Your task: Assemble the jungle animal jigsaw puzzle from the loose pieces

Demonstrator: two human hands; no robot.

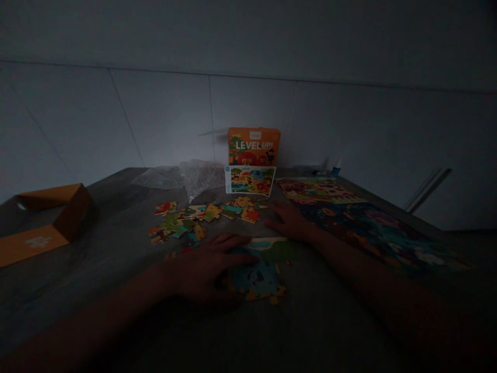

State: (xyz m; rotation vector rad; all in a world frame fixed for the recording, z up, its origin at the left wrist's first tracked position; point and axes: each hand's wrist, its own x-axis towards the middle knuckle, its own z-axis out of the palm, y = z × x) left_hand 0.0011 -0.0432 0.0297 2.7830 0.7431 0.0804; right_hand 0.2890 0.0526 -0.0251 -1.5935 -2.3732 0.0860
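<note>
The light is dim. My left hand (209, 264) rests with fingers spread over the left edge of a partly joined jigsaw puzzle (258, 277), which shows a blue area and a green and cream strip at its top. Beyond it and to the right, my right hand (289, 221) reaches forward with its fingers apart, near the right end of a heap of loose puzzle pieces (186, 223). No piece can be made out in either hand. A picture card (250, 180) leans upright against the orange "LEVEL UP!" box (254, 145) behind the pieces.
Crumpled clear plastic wrap (202, 176) lies left of the card. An open orange box part (58, 223) stands on the grey table (116, 207) at far left. Two assembled puzzles, a lighter one (322, 190) and a dark one (380, 233), lie right. A small blue bottle (336, 168) stands behind them.
</note>
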